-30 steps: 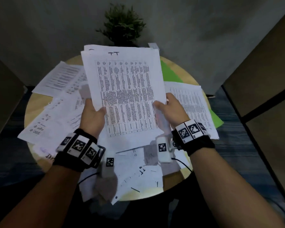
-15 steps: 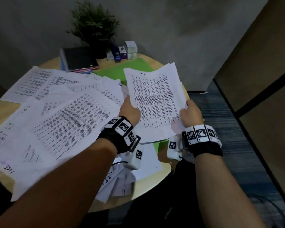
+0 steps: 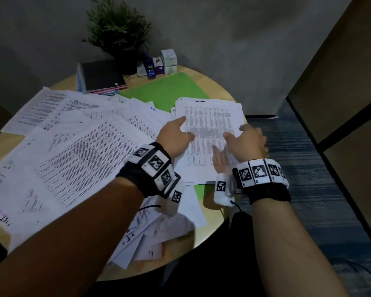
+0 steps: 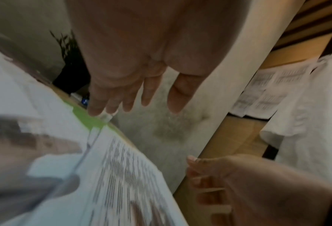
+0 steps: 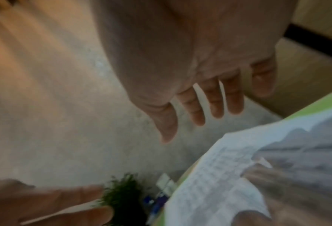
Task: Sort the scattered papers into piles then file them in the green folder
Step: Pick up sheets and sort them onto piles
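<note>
A stack of printed papers (image 3: 208, 133) lies flat on the green folder (image 3: 165, 91) at the right side of the round table (image 3: 214, 224). My left hand (image 3: 180, 131) is spread over the stack's left edge, fingers straight. My right hand (image 3: 231, 138) is spread over its right edge. Neither hand grips anything. The left wrist view shows the left hand (image 4: 136, 100) with straight fingers above the stack (image 4: 122, 175) and folder (image 4: 84, 117). In the right wrist view the right hand (image 5: 215, 107) is just as open over the stack (image 5: 209, 191). Whether the fingertips touch the paper is unclear.
Loose printed sheets (image 3: 73, 151) cover the table's left and middle, and more sheets (image 3: 154, 232) hang over the near edge. A black notebook (image 3: 103, 76), a potted plant (image 3: 118, 33) and small boxes (image 3: 159, 65) stand at the back. A wooden partition (image 3: 341, 103) stands to the right.
The stack was held upright in both hands, was carried right, and now lies flat on the green folder. Both hands have let go and opened.
</note>
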